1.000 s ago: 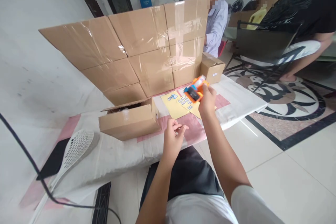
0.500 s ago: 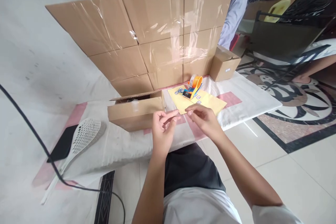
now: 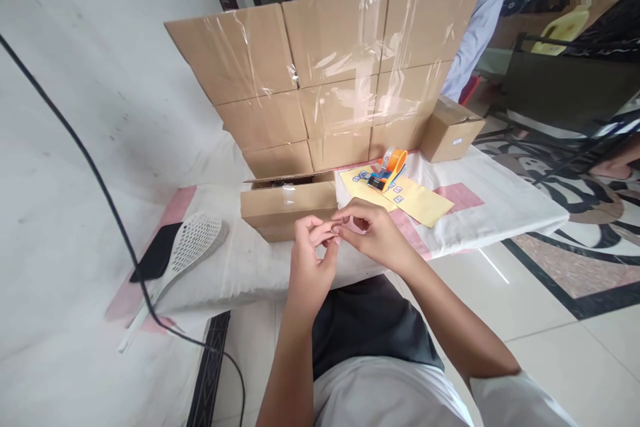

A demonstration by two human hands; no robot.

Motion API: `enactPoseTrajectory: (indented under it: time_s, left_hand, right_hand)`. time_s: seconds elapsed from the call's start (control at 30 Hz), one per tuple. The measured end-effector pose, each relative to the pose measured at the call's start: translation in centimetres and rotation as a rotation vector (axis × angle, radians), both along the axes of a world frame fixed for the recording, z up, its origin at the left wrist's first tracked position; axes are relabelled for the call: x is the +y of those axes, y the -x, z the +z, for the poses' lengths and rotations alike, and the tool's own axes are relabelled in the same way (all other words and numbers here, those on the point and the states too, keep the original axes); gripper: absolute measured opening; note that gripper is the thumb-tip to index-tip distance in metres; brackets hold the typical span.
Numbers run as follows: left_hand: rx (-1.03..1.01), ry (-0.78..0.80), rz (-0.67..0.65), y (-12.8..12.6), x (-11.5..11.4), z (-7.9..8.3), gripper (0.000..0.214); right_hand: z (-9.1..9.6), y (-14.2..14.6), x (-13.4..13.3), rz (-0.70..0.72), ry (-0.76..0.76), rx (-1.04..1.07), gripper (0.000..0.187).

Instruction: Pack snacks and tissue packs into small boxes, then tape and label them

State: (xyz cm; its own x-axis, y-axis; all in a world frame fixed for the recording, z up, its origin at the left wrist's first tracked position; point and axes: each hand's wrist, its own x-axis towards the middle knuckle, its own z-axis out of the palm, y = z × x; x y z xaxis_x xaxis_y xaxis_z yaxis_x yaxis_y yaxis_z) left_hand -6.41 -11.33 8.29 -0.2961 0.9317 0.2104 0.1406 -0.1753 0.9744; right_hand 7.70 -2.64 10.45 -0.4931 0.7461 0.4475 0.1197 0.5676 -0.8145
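Note:
My left hand (image 3: 309, 250) and my right hand (image 3: 373, 233) meet in front of me above the table's near edge, fingertips pinched together. Whatever sits between the fingers is too small or too clear to make out. Just beyond the hands lies a low cardboard box (image 3: 290, 205) with its top flaps partly open. An orange tape dispenser (image 3: 389, 169) rests on yellow sticker sheets (image 3: 417, 201) to the right of that box, out of both hands.
A wall of taped cardboard boxes (image 3: 325, 73) stands along the back of the white-covered table (image 3: 480, 193). A small sealed box (image 3: 453, 130) sits at the right. A white swatter (image 3: 187, 247) and a black phone (image 3: 155, 253) lie at left. Two other people are behind, right.
My right hand set the tape dispenser down on the yellow sheets and came back to meet my left hand. The view has swung left.

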Motion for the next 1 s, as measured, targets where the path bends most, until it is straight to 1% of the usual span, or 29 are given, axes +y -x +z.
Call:
enactPoseTrajectory:
  time_s: [0.1,0.2,0.27,0.37,0.43,0.47,0.53,0.6,0.63,0.67,0.73,0.8,0.83,0.93,1.0]
  left_hand:
    - [0.010,0.011,0.011,0.8,-0.4,0.0,0.033]
    - [0.029,0.019,0.031,1.5,-0.4,-0.1,0.034]
    - [0.049,0.018,0.054,2.0,-0.4,-0.3,0.035]
    - [0.028,0.005,0.074,2.9,-0.7,-0.3,0.039]
    - [0.019,0.032,0.117,3.8,-1.1,0.2,0.042]
    - [0.046,0.063,0.170,4.4,-1.3,0.6,0.042]
    - [0.191,0.103,0.328,5.9,-1.0,1.8,0.040]
    - [0.454,0.046,0.453,7.7,0.2,3.1,0.038]
    - [0.607,-0.005,0.460,8.5,1.2,3.6,0.040]
    - [0.754,-0.049,0.426,9.3,2.3,3.9,0.043]
    - [0.954,-0.070,0.297,10.6,4.4,3.7,0.047]
    - [1.002,-0.035,0.200,11.5,5.9,2.8,0.047]
    - [0.992,-0.023,0.186,11.7,6.2,2.2,0.047]
    - [0.943,-0.040,0.226,11.7,6.1,0.7,0.048]
    - [0.921,-0.054,0.263,11.6,5.5,0.2,0.047]
  right_hand:
    - [-0.2,0.9,-0.3,0.041,-0.119,-0.026,0.011]
    - [-0.3,1.6,-0.8,0.044,-0.174,-0.031,0.011]
    - [-0.4,2.0,-1.0,0.047,-0.156,-0.040,0.012]
    - [-0.1,2.6,-0.5,0.083,-0.074,-0.034,0.011]
    - [0.7,3.1,0.3,0.084,-0.033,-0.016,0.009]
    - [1.4,3.4,0.9,0.062,-0.027,-0.002,0.009]
    - [3.2,4.1,2.3,0.001,-0.031,0.029,0.010]
    - [5.1,5.2,3.9,-0.014,-0.023,0.061,0.010]
    - [6.0,5.9,4.7,0.015,-0.006,0.070,0.010]
    - [6.6,6.8,5.5,0.061,0.023,0.075,0.010]
    - [7.2,8.5,6.9,0.167,0.099,0.058,0.010]
    - [6.8,10.2,8.1,0.234,0.154,0.005,0.008]
    - [6.3,10.9,8.6,0.240,0.163,-0.030,0.007]
    - [4.3,12.2,9.5,0.183,0.114,-0.157,0.010]
    - [2.9,12.6,9.7,0.117,0.049,-0.238,0.012]
